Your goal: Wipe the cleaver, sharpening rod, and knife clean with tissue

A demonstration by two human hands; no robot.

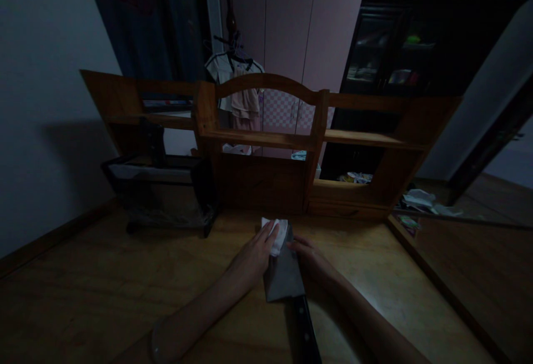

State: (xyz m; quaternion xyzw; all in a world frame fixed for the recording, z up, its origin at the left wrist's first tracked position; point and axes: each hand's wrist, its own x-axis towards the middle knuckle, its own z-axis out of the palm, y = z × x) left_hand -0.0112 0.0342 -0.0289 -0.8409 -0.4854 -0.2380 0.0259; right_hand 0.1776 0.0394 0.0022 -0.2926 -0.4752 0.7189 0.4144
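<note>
A cleaver [285,278] lies over the wooden desk, its broad blade pointing away from me and its black riveted handle [307,325] toward me. My left hand [266,244] presses a folded white cloth [280,234] onto the far left part of the blade, fingers closed on the cloth. At the right edge of the blade, near its far end, my right hand [307,251] grips the metal between thumb and fingers. The blade's far end is partly covered by the cloth and fingers.
A black-framed knife rack [162,195] holding a black-handled knife [155,141] stands at the desk's back left. Wooden shelving [262,141] rises along the back edge. A raised wooden rim [433,275] borders the desk [200,319] on the right. The room is dim.
</note>
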